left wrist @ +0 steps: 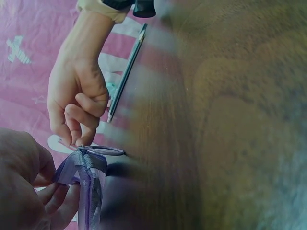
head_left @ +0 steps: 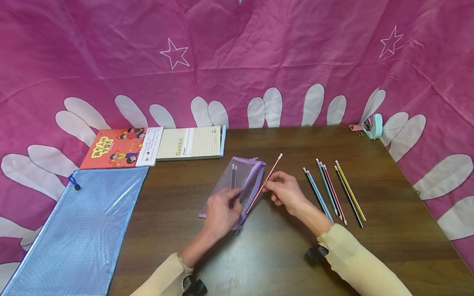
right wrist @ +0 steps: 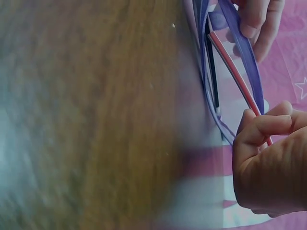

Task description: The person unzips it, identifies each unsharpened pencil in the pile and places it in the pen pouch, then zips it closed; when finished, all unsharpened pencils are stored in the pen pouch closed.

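Pencil [head_left: 275, 165], red and pinched by the right hand [head_left: 285, 191], slants to the mesh pouch [head_left: 246, 172] off the middle of the far edge of the table [head_left: 274, 270] in the head view; the left wrist view shows the left hand [left wrist: 26, 177] pinching the pouch's rim; in the right wrist view, insertion seems under way, calling for a mouth held wide.

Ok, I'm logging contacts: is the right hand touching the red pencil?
Touching. In the right wrist view, the right hand holds the red pencil, which passes between its curled fingers.
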### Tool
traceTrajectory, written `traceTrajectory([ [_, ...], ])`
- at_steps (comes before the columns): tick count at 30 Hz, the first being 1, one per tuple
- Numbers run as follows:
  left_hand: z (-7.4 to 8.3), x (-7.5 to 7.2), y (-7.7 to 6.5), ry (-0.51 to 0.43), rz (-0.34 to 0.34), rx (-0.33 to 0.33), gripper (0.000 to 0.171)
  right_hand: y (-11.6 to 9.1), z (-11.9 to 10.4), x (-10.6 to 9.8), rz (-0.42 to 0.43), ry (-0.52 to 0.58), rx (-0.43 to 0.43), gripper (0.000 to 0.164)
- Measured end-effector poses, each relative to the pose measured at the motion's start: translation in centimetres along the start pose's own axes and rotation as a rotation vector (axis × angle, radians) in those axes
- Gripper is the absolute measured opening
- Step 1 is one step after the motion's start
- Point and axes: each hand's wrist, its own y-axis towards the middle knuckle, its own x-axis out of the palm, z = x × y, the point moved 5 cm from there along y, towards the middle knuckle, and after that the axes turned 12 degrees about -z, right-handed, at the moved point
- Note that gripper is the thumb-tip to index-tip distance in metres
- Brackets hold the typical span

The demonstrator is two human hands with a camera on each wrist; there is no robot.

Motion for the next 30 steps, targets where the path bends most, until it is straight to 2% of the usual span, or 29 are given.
traceTrajectory([
  [10, 0.1, 0.1, 0.1, -0.030, -0.026, -0.023, 0.033, 0.1, 0.8, 1.3, -0.009, 0.018, 0.023, 0.010],
  [17, 0.1, 0.1, 0.2, -0.033, -0.016, -0.020, 0.033, 0.1, 1.0, 2.2, -0.020, 0.019, 0.037, 0.009],
  [30, 0.3, 0.2, 0.4, -0.036, -0.021, -0.026, 0.031, 0.2, 1.1, 3.6, -0.026, -0.073, 0.059, 0.011],
])
